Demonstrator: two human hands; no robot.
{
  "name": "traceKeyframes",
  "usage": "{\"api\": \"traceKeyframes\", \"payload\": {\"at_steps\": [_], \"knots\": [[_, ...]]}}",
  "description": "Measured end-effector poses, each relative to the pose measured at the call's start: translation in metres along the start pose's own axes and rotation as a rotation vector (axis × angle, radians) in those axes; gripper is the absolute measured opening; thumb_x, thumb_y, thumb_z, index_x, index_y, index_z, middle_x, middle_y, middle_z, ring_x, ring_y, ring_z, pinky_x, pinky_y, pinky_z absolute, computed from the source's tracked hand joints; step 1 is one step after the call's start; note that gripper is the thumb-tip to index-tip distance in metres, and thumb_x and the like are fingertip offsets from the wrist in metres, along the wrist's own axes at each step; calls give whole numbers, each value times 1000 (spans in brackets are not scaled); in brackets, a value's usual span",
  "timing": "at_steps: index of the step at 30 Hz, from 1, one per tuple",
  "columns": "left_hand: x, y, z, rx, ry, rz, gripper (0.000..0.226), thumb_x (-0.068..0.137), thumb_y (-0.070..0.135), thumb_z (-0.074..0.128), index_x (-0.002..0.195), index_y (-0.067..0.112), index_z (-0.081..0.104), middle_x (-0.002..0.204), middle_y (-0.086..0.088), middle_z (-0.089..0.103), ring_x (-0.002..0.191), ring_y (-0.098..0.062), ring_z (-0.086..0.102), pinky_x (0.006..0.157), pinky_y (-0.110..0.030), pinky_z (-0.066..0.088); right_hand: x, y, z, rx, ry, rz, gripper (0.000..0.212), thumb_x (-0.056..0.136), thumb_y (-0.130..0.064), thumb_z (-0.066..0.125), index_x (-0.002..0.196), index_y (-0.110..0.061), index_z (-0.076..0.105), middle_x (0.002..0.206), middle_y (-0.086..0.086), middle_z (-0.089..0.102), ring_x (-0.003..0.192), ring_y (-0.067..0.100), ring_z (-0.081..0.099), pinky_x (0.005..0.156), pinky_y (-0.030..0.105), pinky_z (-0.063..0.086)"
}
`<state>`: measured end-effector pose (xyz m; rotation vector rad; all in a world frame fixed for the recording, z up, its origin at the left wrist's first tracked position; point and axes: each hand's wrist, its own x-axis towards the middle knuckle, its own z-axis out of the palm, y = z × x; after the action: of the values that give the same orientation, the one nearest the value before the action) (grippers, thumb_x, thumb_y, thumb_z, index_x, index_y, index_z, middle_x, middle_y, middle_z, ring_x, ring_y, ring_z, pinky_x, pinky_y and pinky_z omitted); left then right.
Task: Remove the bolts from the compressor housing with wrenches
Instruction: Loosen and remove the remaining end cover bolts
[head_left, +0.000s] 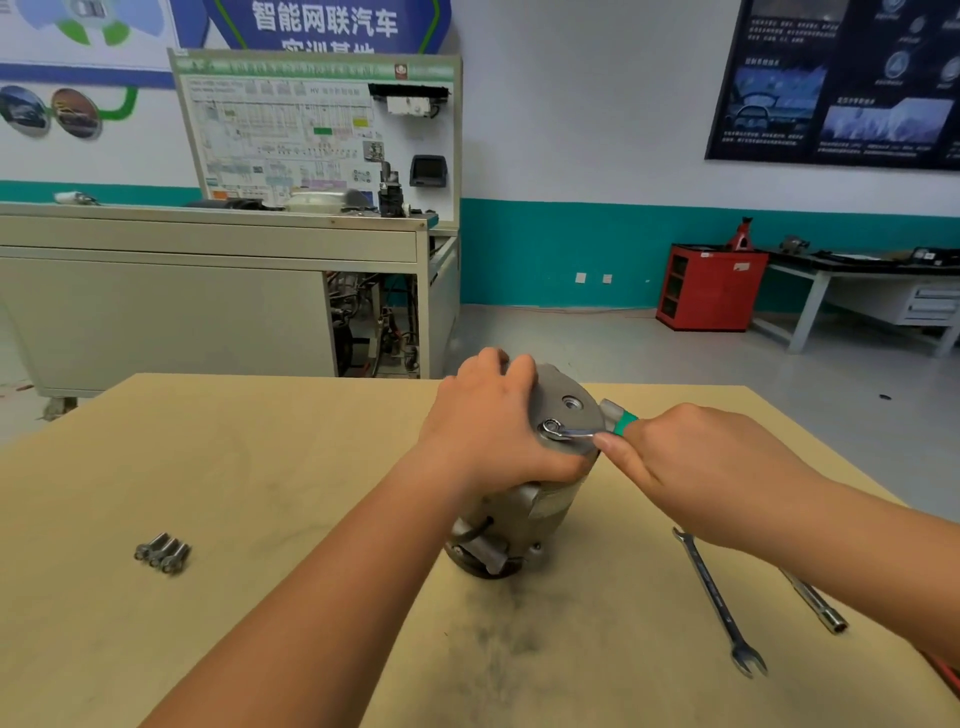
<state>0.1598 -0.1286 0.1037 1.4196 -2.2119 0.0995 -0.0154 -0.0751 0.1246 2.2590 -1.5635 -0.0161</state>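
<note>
Head view looks down on a tan wooden bench (260, 467), its top smudged dark near the middle, in a workshop with grey floor and white walls banded in teal. At the far left stands a grey cabinet (208, 291) carrying a wiring-diagram training board (317, 135); at the far right are a red cabinet (709, 288), a grey worktable (857, 270) and a dark poster (841, 78). The compressor housing (524, 509) stands on end at the bench's middle. The left hand (493, 431) is clamped over its top edge, fingers curled down the far side. The right hand (691, 467) has its fingers wrapped round the handle of a green-banded wrench (571, 431), whose ring end sits on a bolt head on the housing's upper face. Three loose bolts (162, 553) lie together at the near left. A combination wrench (719, 603) and a socket wrench (818, 603) lie at the near right, partly under the right forearm.
</note>
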Motion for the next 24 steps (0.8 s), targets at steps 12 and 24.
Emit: {"api": "traceKeyframes", "payload": {"at_steps": [12, 24], "knots": [[-15, -42, -24, -139, -95, 168, 97, 45, 78, 47, 121, 18, 48, 130, 2, 43, 113, -13, 41, 92, -24, 36, 76, 19, -26, -241, 65, -588, 62, 72, -62, -14, 82, -27, 36, 74, -7, 46, 64, 14, 36, 58, 26, 27], [-28, -34, -11, -135, 70, 5, 85, 57, 70, 70, 121, 18, 48, 123, 3, 44, 108, -14, 42, 87, -23, 36, 19, 16, -49, 1255, -344, 59, 26, 90, -35, 41, 100, -14, 53, 78, 3, 74, 68, 17, 72, 55, 23, 56]]}}
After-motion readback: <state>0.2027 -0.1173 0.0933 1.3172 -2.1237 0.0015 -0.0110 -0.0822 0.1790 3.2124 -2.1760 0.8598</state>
